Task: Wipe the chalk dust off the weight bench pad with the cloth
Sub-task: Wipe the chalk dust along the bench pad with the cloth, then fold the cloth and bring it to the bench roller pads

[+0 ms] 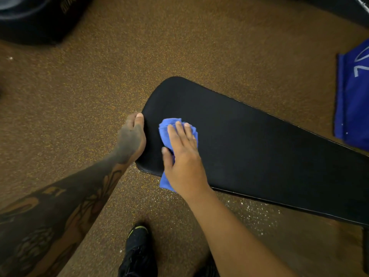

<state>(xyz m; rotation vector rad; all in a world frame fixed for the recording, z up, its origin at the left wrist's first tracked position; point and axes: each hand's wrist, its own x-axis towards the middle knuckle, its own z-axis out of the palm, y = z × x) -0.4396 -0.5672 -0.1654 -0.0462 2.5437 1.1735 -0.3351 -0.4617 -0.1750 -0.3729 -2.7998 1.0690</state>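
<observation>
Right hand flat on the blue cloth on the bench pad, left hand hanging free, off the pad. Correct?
One part is wrong: the left hand is not free. The head view shows it gripping the end edge of the bench pad. The rest stands: the right hand lies flat on the blue cloth on the pad.

- A single view, from a wide-angle camera worn on the person's head, faces forward and steeply down.
- It is at arm's reach. Both forearms enter from the bottom edge, and the left hand [130,138] and right hand [183,156] meet near the middle.
- The long black padded bench pad [259,146] runs from the centre out past the right edge.
- The speckled brown rubber floor [79,86] fills the surround.
- A black lace-up shoe [137,252] lies at the bottom edge.
</observation>
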